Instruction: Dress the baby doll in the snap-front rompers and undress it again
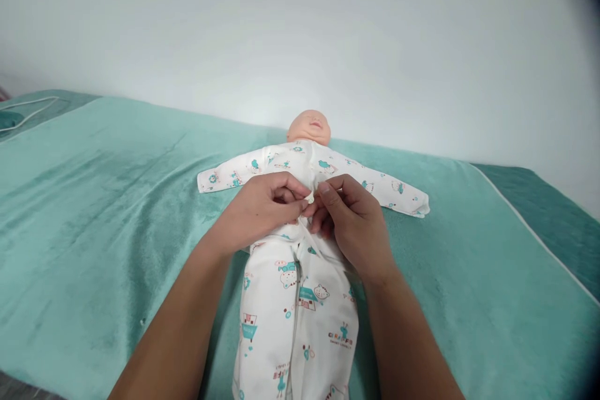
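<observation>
A baby doll (309,125) lies on its back, dressed in a white printed top (281,159) and matching trousers (272,300). Both of its sleeves stretch out to the sides. Over the doll's belly, my left hand (267,203) pinches the front edge of the top between thumb and fingers. Close against it, my right hand (351,219) pinches the same front opening from the other side. A small pale bit of cloth or fastener shows between my fingertips; its kind is too small to make out. My fingers hide the lower front of the top.
The doll rests on a teal plush blanket (117,200) with wrinkles on the left. A pale wall (300,31) stands right behind the doll's head. At the far left edge lies a white cord or loop (42,109). A darker teal strip (539,212) runs along the right.
</observation>
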Action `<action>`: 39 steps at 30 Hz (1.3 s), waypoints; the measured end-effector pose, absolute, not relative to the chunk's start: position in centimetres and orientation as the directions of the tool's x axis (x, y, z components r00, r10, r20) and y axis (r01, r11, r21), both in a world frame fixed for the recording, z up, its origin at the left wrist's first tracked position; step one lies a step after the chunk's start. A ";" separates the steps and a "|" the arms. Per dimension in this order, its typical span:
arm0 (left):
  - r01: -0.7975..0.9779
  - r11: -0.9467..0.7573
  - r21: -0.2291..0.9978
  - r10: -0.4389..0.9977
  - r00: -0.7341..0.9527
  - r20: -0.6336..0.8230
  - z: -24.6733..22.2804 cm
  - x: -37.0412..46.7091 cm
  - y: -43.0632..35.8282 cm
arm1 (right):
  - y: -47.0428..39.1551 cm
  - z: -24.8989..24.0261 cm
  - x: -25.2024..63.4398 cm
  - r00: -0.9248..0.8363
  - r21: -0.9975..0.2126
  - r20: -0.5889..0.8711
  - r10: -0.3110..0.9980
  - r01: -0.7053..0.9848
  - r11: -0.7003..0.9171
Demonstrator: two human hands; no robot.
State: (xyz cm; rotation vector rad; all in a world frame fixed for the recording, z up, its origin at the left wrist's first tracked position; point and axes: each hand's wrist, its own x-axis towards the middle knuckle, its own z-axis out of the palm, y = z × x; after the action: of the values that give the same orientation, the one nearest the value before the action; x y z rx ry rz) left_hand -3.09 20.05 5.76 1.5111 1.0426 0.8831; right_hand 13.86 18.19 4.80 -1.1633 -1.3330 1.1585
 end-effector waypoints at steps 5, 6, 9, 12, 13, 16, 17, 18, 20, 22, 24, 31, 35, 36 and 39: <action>0.156 -0.064 0.986 0.936 0.352 0.005 5.6 -3.2 20.1 | 18.2 4.9 13.8 -0.067 -0.996 0.079 0.995 0.043 0.082; 0.159 -0.058 0.986 0.936 0.351 -0.001 5.7 -3.2 20.2 | 18.2 4.9 13.8 -0.069 -0.996 0.078 0.995 0.042 0.081; 0.166 -0.050 0.985 0.937 0.349 -0.012 5.8 -3.2 20.2 | 18.2 4.8 13.8 -0.067 -0.996 0.082 0.994 0.030 0.084; 0.139 -0.042 0.989 0.937 0.350 -0.009 5.9 -3.1 20.2 | 18.2 4.7 13.8 -0.062 -0.996 0.088 0.994 0.026 0.090; 0.123 -0.038 0.992 0.937 0.350 -0.008 5.9 -3.0 20.3 | 18.2 4.7 13.8 -0.062 -0.995 0.091 0.994 0.028 0.093; 0.079 -0.033 0.996 0.939 0.345 0.004 5.9 -3.0 20.4 | 18.2 4.7 13.8 -0.062 -0.994 0.099 0.993 0.039 0.101; 0.066 -0.032 0.997 0.939 0.344 0.008 5.8 -3.0 20.4 | 18.2 4.7 13.8 -0.062 -0.994 0.100 0.993 0.042 0.102; 0.052 -0.033 0.998 0.938 0.346 0.013 5.8 -3.1 20.4 | 18.2 4.7 13.8 -0.061 -0.994 0.101 0.993 0.046 0.104; 0.022 -0.035 0.999 0.934 0.356 0.025 5.7 -3.2 20.5 | 18.2 4.7 13.8 -0.057 -0.993 0.104 0.993 0.052 0.107; -0.007 -0.040 0.999 0.928 0.370 0.040 5.7 -3.3 20.5 | 18.2 4.7 13.8 -0.058 -0.992 0.105 0.993 0.059 0.108; -0.026 -0.038 0.999 0.924 0.380 0.045 5.6 -3.3 20.5 | 18.2 4.7 13.7 -0.059 -0.992 0.100 0.993 0.068 0.104; 0.021 -0.028 0.999 0.921 0.390 0.018 5.7 -3.5 20.4 | 18.2 4.6 13.8 -0.053 -0.993 0.067 0.996 0.094 0.072; 0.043 0.004 0.999 0.920 0.391 -0.020 5.9 -3.8 20.5 | 18.3 4.5 13.8 -0.039 -0.992 0.065 0.997 0.101 0.069; 0.049 0.019 0.999 0.921 0.387 -0.036 5.9 -3.8 20.5 | 18.2 4.5 13.8 -0.041 -0.993 0.064 0.997 0.100 0.067; 0.064 0.050 0.997 0.928 0.365 -0.070 6.0 -3.9 20.6 | 18.2 4.6 13.8 -0.048 -0.993 0.062 0.997 0.098 0.066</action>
State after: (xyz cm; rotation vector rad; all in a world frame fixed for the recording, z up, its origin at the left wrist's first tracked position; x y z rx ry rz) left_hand -3.86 20.59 5.95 1.3572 0.9929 0.8594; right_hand 13.83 18.22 4.61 -1.2121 -1.3449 1.1454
